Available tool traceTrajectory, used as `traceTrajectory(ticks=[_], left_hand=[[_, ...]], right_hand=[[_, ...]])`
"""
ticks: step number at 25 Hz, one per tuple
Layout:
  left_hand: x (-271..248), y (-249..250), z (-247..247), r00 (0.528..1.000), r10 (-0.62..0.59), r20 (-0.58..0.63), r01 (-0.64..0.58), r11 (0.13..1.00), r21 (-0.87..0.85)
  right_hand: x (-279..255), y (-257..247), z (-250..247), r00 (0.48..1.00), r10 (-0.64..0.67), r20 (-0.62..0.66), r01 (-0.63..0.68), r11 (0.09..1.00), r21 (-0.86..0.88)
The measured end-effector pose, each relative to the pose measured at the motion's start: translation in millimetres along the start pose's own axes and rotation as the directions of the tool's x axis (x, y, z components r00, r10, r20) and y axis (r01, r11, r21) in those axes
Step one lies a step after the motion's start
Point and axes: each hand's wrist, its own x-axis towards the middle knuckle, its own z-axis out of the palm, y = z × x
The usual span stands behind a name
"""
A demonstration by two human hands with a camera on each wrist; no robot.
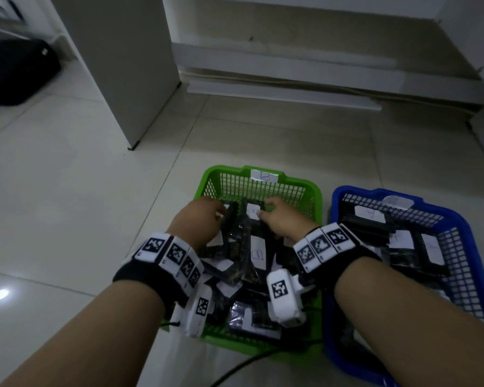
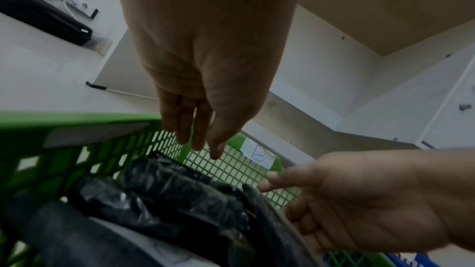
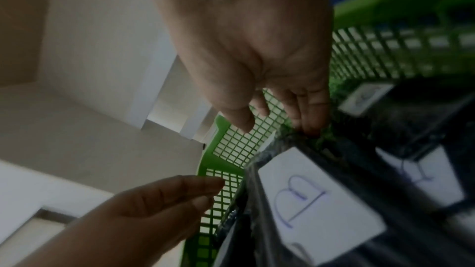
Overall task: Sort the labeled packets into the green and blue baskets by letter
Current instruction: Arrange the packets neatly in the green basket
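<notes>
Both hands, left hand (image 1: 197, 222) and right hand (image 1: 284, 220), fingers loosely extended and holding nothing, over the green basket (image 1: 263, 188) tagged "B", above packets (image 1: 256, 254) labelled "B".

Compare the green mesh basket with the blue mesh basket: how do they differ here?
The green plastic mesh basket carries a paper tag marked B on its far rim; the blue plastic mesh basket's tag is unreadable. Both hands, left hand and right hand, reach into the green one; none reaches into the blue. The green sits left of the blue. Both hold black packets with white labels.
</notes>
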Motion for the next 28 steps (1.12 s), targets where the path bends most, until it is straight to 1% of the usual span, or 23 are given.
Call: traceTrajectory(ticks=[2, 3, 5, 7, 8, 9, 10, 11, 12, 13, 14, 15, 16, 20, 21, 22, 23, 25, 27, 28], left_hand=[[10.7, 0.8, 8.3, 0.998, -0.004, 0.064, 0.001, 0.999, 0.042], [12.7, 1.6, 11.7, 0.995, -0.009, 0.099, 0.003, 0.998, 0.056], [16.6, 2.7, 15.3, 0.992, -0.02, 0.127, 0.013, 0.998, 0.059], [20.8, 2.1, 18.4, 0.99, -0.014, 0.142, 0.007, 0.999, 0.047], [22.2, 2.9, 19.5, 0.988, -0.006, 0.154, -0.002, 0.999, 0.052], [23.4, 3.6, 20.5, 0.987, -0.001, 0.162, -0.009, 0.998, 0.06], [24.4, 4.6, 20.9, 0.987, 0.001, 0.161, -0.012, 0.998, 0.063], [24.5, 6.0, 21.8, 0.987, -0.008, 0.157, 0.0, 0.999, 0.054], [24.4, 7.6, 21.6, 0.988, -0.029, 0.15, 0.024, 0.999, 0.037], [23.4, 9.2, 20.3, 0.988, -0.062, 0.143, 0.06, 0.998, 0.02], [21.9, 10.7, 18.9, 0.986, -0.094, 0.139, 0.094, 0.996, 0.009], [19.9, 12.0, 17.5, 0.984, -0.119, 0.133, 0.118, 0.993, 0.012], [17.9, 12.6, 16.4, 0.985, -0.128, 0.112, 0.126, 0.992, 0.021], [13.5, 12.7, 5.3, 0.992, -0.094, -0.089, 0.097, 0.995, 0.037], [13.7, 11.5, -0.7, 0.987, -0.09, -0.13, 0.093, 0.995, 0.019], [14.1, 9.9, -7.7, 0.981, -0.083, -0.174, 0.082, 0.997, -0.011], [15.0, 8.0, -14.6, 0.974, -0.072, -0.215, 0.063, 0.997, -0.049], [15.9, 3.7, -25.7, 0.956, -0.054, -0.288, 0.014, 0.99, -0.14], [17.0, 0.2, -30.4, 0.938, -0.085, -0.336, -0.002, 0.968, -0.25], [17.3, -0.9, -30.1, 0.935, -0.115, -0.335, 0.008, 0.953, -0.303]], right_hand=[[20.1, 2.2, 11.6, 0.995, 0.1, 0.014, -0.101, 0.982, 0.16], [24.7, 3.6, 17.4, 0.993, 0.12, -0.002, -0.116, 0.97, 0.215], [30.4, 6.2, 26.3, 0.992, 0.119, -0.041, -0.1, 0.94, 0.325], [25.4, 3.8, 27.1, 0.994, 0.102, -0.034, -0.071, 0.858, 0.509], [20.1, 1.0, 23.5, 0.997, 0.076, -0.031, -0.044, 0.815, 0.578], [14.8, -1.1, 18.0, 0.999, 0.028, -0.038, 0.001, 0.795, 0.606], [10.6, -3.4, 10.1, 0.997, -0.032, -0.072, 0.067, 0.83, 0.553], [10.1, -3.8, 3.0, 0.987, -0.11, -0.121, 0.15, 0.901, 0.407], [9.4, -4.1, -4.8, 0.963, -0.205, -0.177, 0.24, 0.948, 0.211], [11.3, -4.4, -9.1, 0.931, -0.286, -0.228, 0.298, 0.954, 0.022], [12.9, -4.3, -11.7, 0.905, -0.34, -0.257, 0.321, 0.94, -0.115], [16.8, -2.4, -11.8, 0.898, -0.353, -0.265, 0.309, 0.931, -0.192], [19.9, 0.0, -10.3, 0.907, -0.333, -0.26, 0.275, 0.932, -0.234], [30.9, 5.3, -0.3, 0.956, -0.176, -0.236, 0.115, 0.961, -0.251], [35.0, 4.3, 0.6, 0.96, -0.162, -0.23, 0.101, 0.961, -0.257], [38.6, 1.6, 0.1, 0.965, -0.162, -0.207, 0.105, 0.959, -0.262], [42.3, -1.1, -2.2, 0.968, -0.18, -0.174, 0.136, 0.961, -0.239], [50.9, -4.1, -6.7, 0.97, -0.221, -0.101, 0.21, 0.972, -0.107], [54.9, -7.1, -5.3, 0.96, -0.274, -0.05, 0.274, 0.962, -0.009], [54.7, -9.8, -1.7, 0.952, -0.304, -0.03, 0.303, 0.953, -0.009]])
